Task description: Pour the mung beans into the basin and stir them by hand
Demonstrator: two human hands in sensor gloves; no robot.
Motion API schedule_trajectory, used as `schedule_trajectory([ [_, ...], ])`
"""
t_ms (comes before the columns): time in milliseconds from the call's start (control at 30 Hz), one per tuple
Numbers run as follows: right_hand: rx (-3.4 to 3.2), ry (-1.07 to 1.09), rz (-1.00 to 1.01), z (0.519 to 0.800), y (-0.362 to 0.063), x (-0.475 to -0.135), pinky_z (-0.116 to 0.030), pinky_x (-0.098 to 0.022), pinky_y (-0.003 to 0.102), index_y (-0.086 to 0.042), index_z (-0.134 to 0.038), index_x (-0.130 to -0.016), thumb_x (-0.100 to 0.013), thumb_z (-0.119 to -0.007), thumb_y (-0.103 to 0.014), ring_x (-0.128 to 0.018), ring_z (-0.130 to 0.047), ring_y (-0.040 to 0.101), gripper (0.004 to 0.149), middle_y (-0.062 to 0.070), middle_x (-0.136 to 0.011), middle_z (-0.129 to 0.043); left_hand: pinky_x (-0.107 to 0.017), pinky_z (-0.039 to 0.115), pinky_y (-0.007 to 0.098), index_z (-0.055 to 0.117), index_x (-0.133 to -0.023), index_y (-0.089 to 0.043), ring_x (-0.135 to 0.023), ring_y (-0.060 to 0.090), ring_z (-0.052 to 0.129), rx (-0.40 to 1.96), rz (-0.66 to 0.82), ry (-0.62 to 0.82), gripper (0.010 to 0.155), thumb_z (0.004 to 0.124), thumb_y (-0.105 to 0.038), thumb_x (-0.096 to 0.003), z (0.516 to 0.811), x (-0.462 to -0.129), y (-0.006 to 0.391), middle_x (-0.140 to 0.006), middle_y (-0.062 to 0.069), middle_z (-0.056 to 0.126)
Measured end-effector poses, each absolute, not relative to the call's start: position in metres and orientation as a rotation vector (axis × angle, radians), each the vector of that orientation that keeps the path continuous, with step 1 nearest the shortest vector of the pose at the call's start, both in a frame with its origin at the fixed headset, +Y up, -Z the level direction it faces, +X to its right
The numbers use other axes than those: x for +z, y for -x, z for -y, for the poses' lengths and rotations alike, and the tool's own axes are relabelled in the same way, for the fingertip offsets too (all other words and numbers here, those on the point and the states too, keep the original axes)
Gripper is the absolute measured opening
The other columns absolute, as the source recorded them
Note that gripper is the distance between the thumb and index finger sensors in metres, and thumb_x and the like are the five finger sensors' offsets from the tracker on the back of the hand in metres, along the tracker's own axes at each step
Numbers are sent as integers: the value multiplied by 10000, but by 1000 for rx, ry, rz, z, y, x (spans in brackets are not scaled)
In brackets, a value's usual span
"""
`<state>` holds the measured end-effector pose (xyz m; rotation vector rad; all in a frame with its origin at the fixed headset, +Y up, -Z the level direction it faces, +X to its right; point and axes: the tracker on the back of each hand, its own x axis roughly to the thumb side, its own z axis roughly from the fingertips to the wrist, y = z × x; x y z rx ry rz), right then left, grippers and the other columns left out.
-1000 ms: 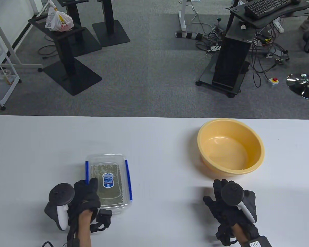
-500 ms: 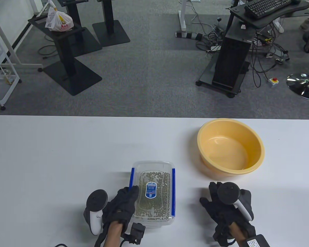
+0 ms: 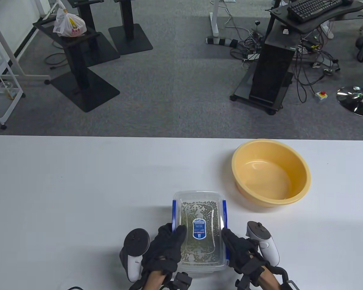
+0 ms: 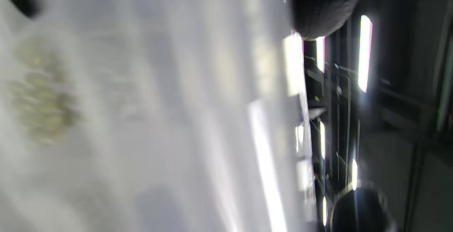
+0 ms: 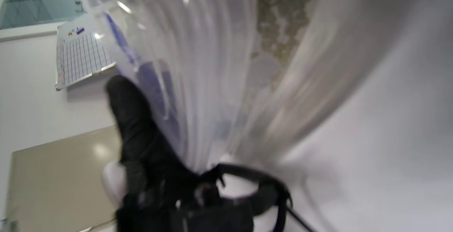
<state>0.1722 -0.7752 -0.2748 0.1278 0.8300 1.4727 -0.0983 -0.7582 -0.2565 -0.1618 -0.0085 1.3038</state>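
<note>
Holding mung beans (image 3: pixel 196 250) under a shut lid, clear container (image 3: pixel 199 211) sits on white table (image 3: pixel 78 187); left hand (image 3: pixel 166 250) and right hand (image 3: pixel 240 252) clasp its sides. Yellow basin (image 3: pixel 302 169) stands near, beyond the container's right.

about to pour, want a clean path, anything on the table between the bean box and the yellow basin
Nothing visible: bare table lies between the bean box and the basin. The box's lid looks still on, which would block pouring.
</note>
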Motion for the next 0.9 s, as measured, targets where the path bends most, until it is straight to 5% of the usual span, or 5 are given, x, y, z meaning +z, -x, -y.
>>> schedule_trajectory([
  [600, 1446, -59, -729, 773, -184, -277, -525, -619, 631, -68, -122, -947, -340, -559, -708, -822, -589, 441, 984, 256, -921, -375, -248, 822, 558, 739, -855, 96, -285, 309, 889, 1525, 16, 87, 669, 504, -470, -588, 761, -256, 99, -567, 237, 852],
  [700, 1455, -68, -688, 768, -187, -279, -524, -619, 631, -72, -123, -948, -340, -560, -706, -823, -588, 440, 981, 255, -922, -374, -307, 791, 606, 545, -1030, 41, -352, 369, 889, 1583, 27, 15, 653, 590, -442, -593, 758, -256, 98, -654, 268, 846],
  [733, 1464, -59, -675, 767, -189, -279, -524, -619, 631, -68, -119, -946, -341, -557, -705, -823, -588, 441, 982, 258, -922, -372, -406, 723, 663, 386, -1100, 11, -497, 448, 838, 1580, 39, 38, 706, 600, -434, -596, 755, -257, 99, -789, 313, 745],
  [800, 1434, -30, -662, 767, -193, -279, -525, -614, 638, -56, -137, -951, -345, -556, -700, -815, -597, 450, 979, 267, -920, -386, -568, 277, 805, 90, -1106, -207, -929, 629, 243, 1481, 8, 51, 756, 625, -378, -600, 753, -256, 102, -1043, 337, 218],
  [900, 1430, -2, -647, 768, -197, -279, -511, -613, 645, -53, -133, -950, -347, -556, -693, -816, -585, 458, 976, 273, -920, -377, -526, 213, 831, 143, -1139, -159, -947, 613, 45, 1400, 62, 81, 764, 588, -469, -601, 754, -256, 103, -1081, 334, 50],
])
